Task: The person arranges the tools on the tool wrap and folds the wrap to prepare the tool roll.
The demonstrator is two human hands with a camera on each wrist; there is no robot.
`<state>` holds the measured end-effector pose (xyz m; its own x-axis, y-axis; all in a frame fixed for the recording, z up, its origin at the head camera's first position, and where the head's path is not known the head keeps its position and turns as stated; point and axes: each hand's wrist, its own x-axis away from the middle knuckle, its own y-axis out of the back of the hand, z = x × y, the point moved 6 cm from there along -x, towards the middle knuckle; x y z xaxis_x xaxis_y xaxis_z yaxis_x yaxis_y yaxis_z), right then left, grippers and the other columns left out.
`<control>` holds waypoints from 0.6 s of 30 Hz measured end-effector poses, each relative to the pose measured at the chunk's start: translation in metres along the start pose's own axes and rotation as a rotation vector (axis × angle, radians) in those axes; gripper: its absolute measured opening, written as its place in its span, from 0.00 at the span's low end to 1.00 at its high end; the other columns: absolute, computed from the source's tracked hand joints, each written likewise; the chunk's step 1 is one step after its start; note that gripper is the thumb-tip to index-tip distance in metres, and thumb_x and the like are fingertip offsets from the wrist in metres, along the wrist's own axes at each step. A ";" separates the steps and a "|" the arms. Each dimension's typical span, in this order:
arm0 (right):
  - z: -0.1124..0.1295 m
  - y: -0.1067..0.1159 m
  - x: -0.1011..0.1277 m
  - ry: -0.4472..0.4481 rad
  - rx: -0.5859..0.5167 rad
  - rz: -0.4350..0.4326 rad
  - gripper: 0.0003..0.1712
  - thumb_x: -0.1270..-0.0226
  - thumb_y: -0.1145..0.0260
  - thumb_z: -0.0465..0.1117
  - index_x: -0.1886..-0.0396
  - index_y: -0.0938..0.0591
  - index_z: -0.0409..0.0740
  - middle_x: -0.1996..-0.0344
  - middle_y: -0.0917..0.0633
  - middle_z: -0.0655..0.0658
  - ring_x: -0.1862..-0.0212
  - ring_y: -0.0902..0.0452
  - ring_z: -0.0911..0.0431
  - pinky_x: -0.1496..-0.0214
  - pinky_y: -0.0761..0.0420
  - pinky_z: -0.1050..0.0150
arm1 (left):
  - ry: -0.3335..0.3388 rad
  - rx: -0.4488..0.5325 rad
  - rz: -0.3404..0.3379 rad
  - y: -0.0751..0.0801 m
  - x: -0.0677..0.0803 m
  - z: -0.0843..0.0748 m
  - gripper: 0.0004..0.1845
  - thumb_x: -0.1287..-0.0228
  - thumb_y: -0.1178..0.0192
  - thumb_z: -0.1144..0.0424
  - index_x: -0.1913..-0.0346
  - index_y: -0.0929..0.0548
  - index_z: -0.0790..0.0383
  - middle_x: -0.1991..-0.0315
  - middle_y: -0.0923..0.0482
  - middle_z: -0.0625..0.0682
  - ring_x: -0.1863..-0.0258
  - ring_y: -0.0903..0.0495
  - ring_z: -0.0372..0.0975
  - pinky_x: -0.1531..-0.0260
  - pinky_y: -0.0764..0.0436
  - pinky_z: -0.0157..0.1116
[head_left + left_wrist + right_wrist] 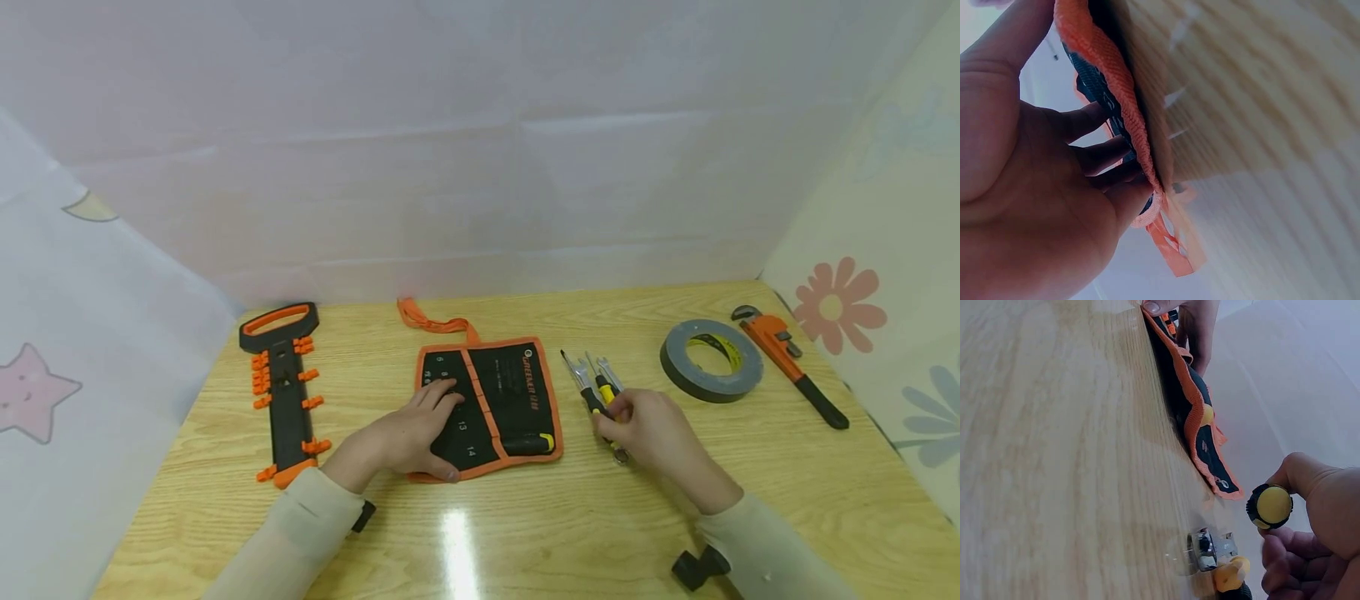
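Observation:
A black tool pouch (510, 379) with orange trim lies opened out on the table; its pockets carry printed numbers. My left hand (420, 429) rests on its left part, fingers spread over the pockets and thumb along the near edge. A black-and-yellow handle (528, 443) sticks out of the pouch's lower right pocket. To the right of the pouch, my right hand (648, 429) pinches a screwdriver (1274, 505) by its black-and-yellow handle, the handle's end facing the wrist camera. Beside it lie another yellow-handled screwdriver (604, 387) and metal wrenches (1205, 550), partly hidden by the hand.
An orange strap (435, 323) trails from the pouch's far edge. At left lies a black holder (288, 408) with orange clips and a loop handle. A roll of grey tape (693, 385) and an orange pipe wrench (783, 350) lie at right. Cloth walls enclose the table (555, 533).

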<state>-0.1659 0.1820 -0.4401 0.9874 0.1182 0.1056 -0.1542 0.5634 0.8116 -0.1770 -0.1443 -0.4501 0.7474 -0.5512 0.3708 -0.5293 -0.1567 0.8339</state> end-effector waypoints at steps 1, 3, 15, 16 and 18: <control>0.000 0.001 0.000 0.009 -0.001 -0.009 0.16 0.31 0.25 0.49 0.65 0.12 0.39 0.74 0.14 0.50 0.72 0.23 0.59 0.68 0.23 0.63 | -0.001 0.001 0.000 0.000 0.000 0.000 0.59 0.40 0.19 0.42 0.16 0.42 0.64 0.11 0.59 0.63 0.12 0.57 0.60 0.20 0.34 0.58; 0.002 0.003 0.000 0.027 -0.008 -0.026 0.15 0.30 0.25 0.48 0.63 0.11 0.39 0.72 0.13 0.50 0.70 0.23 0.59 0.66 0.23 0.62 | -0.003 0.003 -0.001 0.000 0.000 0.000 0.59 0.40 0.19 0.42 0.16 0.42 0.64 0.11 0.59 0.64 0.12 0.57 0.60 0.20 0.34 0.58; 0.014 0.008 0.002 0.223 -0.049 -0.064 0.11 0.25 0.25 0.42 0.51 0.08 0.40 0.69 0.13 0.52 0.69 0.28 0.62 0.68 0.28 0.67 | -0.020 0.008 0.000 0.000 -0.001 0.002 0.60 0.40 0.20 0.42 0.15 0.42 0.64 0.11 0.60 0.64 0.12 0.57 0.60 0.20 0.35 0.58; 0.015 0.008 0.002 0.240 -0.049 -0.062 0.11 0.25 0.26 0.41 0.50 0.08 0.40 0.69 0.13 0.52 0.70 0.29 0.62 0.68 0.28 0.67 | -0.019 0.008 0.000 0.000 -0.001 0.002 0.60 0.40 0.20 0.42 0.15 0.42 0.64 0.11 0.60 0.64 0.12 0.57 0.60 0.20 0.35 0.58; 0.017 0.008 0.002 0.267 -0.052 -0.058 0.12 0.24 0.27 0.40 0.47 0.09 0.39 0.68 0.13 0.52 0.70 0.29 0.64 0.69 0.27 0.67 | -0.019 0.011 0.000 0.000 -0.001 0.002 0.60 0.40 0.19 0.42 0.15 0.42 0.64 0.11 0.60 0.64 0.12 0.57 0.60 0.20 0.35 0.58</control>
<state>-0.1641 0.1735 -0.4234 0.9509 0.2925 -0.1009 -0.1066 0.6157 0.7808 -0.1784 -0.1453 -0.4511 0.7395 -0.5667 0.3634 -0.5339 -0.1649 0.8293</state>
